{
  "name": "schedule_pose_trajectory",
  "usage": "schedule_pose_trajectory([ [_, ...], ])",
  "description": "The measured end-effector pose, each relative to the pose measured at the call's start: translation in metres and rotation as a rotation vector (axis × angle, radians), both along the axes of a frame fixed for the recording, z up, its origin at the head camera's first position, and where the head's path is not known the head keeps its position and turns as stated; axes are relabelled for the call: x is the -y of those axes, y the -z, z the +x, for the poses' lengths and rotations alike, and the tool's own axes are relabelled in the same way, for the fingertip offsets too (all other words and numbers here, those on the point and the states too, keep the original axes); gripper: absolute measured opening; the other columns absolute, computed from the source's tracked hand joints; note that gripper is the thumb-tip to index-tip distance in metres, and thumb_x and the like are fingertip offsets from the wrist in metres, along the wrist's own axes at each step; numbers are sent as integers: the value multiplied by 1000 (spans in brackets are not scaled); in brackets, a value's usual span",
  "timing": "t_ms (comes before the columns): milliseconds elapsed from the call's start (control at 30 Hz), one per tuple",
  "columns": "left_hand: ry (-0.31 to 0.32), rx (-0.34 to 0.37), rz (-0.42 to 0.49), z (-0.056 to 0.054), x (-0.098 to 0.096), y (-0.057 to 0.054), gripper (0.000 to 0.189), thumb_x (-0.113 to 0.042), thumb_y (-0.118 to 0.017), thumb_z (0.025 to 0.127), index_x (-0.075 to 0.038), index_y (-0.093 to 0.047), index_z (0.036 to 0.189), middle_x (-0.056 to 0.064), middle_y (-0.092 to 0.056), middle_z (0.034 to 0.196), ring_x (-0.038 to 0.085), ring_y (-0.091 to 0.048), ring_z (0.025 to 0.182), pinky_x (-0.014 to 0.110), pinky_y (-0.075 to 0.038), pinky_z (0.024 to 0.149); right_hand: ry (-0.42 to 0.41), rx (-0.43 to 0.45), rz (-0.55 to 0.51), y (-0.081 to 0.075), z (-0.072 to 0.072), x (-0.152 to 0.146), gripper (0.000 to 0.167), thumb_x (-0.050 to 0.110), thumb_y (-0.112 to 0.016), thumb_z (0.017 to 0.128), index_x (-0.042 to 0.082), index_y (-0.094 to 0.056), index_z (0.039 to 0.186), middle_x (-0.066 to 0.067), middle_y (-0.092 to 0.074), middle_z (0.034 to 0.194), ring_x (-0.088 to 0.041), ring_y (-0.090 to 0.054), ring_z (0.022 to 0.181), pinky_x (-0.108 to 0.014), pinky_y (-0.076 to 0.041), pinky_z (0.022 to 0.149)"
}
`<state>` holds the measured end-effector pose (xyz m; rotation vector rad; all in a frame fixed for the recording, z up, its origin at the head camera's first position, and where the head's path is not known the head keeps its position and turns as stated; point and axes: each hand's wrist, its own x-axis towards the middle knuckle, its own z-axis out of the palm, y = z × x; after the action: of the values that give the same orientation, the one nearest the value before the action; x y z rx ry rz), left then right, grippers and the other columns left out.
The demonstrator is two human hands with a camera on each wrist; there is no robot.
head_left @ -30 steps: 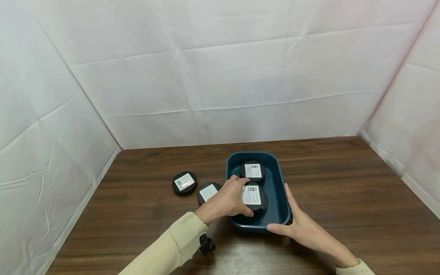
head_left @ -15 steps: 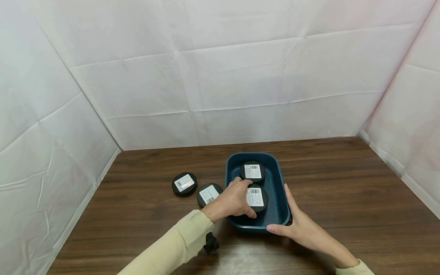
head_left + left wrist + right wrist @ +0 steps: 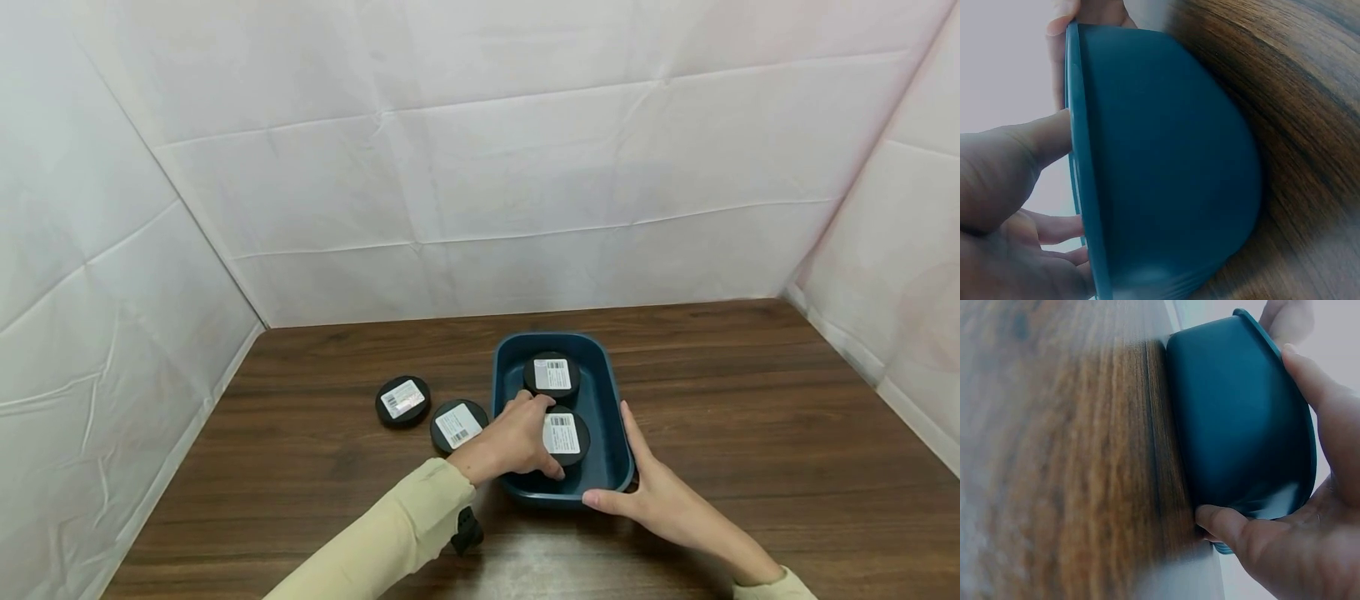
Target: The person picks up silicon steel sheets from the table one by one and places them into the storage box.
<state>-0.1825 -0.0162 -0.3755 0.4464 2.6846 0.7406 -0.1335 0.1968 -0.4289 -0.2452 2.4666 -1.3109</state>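
Note:
In the head view a blue plastic bin [image 3: 602, 417] holds black round flat discs with white barcode labels. My left hand [image 3: 513, 437] reaches over the bin's left rim and grips the near labelled disc [image 3: 567, 435] between thumb and fingers. Another disc [image 3: 552, 375] lies behind it in the bin. At the bin's near right corner, my right hand [image 3: 654, 496] holds the bin, thumb at the front rim and fingers along the right side. The left wrist view shows the bin's outer wall [image 3: 1166, 144], with the left fingers hidden past the rim.
Left of the bin, two more labelled discs lie on the brown wooden table [image 3: 300, 483]: a farther one [image 3: 402, 402] and a nearer one [image 3: 456, 423], partly behind the left forearm. White sheeting [image 3: 480, 167] encloses the table at the back and sides.
My left hand has shifted slightly right and toward me with the near disc, which sits lower in the bin. The right hand and the bin stay in place.

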Motion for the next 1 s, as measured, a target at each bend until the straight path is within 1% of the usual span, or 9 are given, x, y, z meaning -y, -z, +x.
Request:
schedule_pose_trajectory([
  [200, 11, -19, -34, -2, -3, 2, 89, -23, -95, 67, -6, -51, 143, 16, -53, 134, 22, -53, 108, 36, -52, 96, -2, -7, -2, 0, 0, 0, 120, 42, -74, 90, 32, 25, 157, -26, -3, 167, -44, -43, 136, -60, -44, 106],
  [333, 18, -38, -37, -2, -4, 4, 90, -22, -95, 66, -5, -51, 143, 16, -54, 132, 23, -53, 109, 36, -51, 98, -4, -10, -1, 1, 0, -1, 120, 42, -74, 90, 31, 24, 157, -26, -3, 167, -43, -44, 135, -57, -45, 105],
  [500, 26, -57, -62, -1, -4, 4, 90, -24, -96, 66, -5, -52, 142, 16, -55, 132, 26, -51, 113, 38, -50, 100, -6, -8, -11, 2, 0, -1, 119, 41, -74, 90, 33, 25, 157, -26, -1, 167, -43, -44, 136, -58, -44, 106],
  [633, 20, -54, -75, -1, -4, 2, 89, -24, -96, 66, -4, -53, 141, 17, -55, 130, 26, -51, 110, 39, -50, 99, -4, -8, -11, 2, 0, -1, 119, 41, -74, 90, 36, 25, 156, -26, -2, 167, -42, -45, 134, -56, -46, 104],
  [700, 19, -51, -76, -2, -4, 1, 89, -24, -96, 66, -4, -53, 141, 17, -56, 129, 26, -51, 109, 39, -50, 98, -3, -7, -8, 1, 0, -1, 119, 41, -74, 90, 35, 25, 156, -26, -2, 167, -42, -45, 134, -55, -46, 104],
  [800, 22, -43, -75, -3, -3, 2, 88, -23, -95, 67, -3, -52, 141, 18, -55, 128, 26, -52, 108, 40, -50, 98, -2, -7, -1, 1, 0, -1, 120, 42, -74, 90, 34, 25, 156, -26, -2, 167, -42, -44, 135, -55, -45, 104],
  [1000, 31, -35, -74, -4, -2, 4, 89, -23, -94, 69, -4, -50, 143, 19, -55, 131, 28, -53, 111, 41, -50, 98, -15, 1, -28, 0, 1, 0, 119, 40, -73, 91, 36, 27, 155, -25, 5, 167, -47, -35, 142, -61, -41, 108],
])
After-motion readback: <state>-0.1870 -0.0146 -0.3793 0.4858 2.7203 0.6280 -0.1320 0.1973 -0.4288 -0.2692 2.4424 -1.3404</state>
